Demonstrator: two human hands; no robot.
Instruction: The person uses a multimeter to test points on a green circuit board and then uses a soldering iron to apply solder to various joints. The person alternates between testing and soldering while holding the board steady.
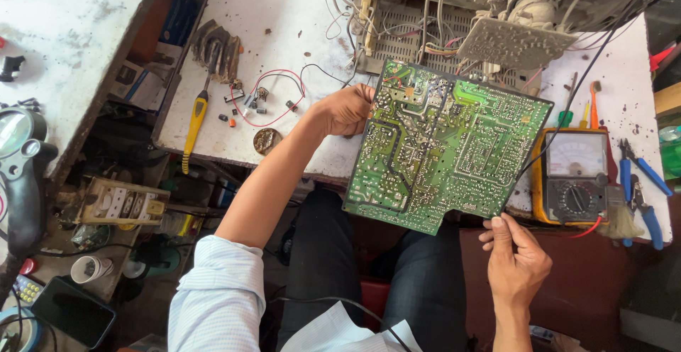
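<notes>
Over a cluttered white counter (284,33) strewn with loose parts, the left hand (345,111) gripped the upper edge of a green circuit board (443,146) held solder-side up, the right hand (516,261) loosely curled beneath its lower corner, seemingly mid-inspection, near an analog multimeter (576,176).

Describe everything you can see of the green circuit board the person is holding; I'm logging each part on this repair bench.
The green circuit board is a large, flat, roughly rectangular panel with a notch cut from its lower right corner. Its solder side faces the camera, covered in pale traces and many small silvery solder points. It is held tilted above the person's lap, at the edge of the white table. The left hand grips its upper left edge; the right hand touches its lower right edge with the fingertips. Grey wires lead from its top edge toward the dusty opened chassis behind.
</notes>
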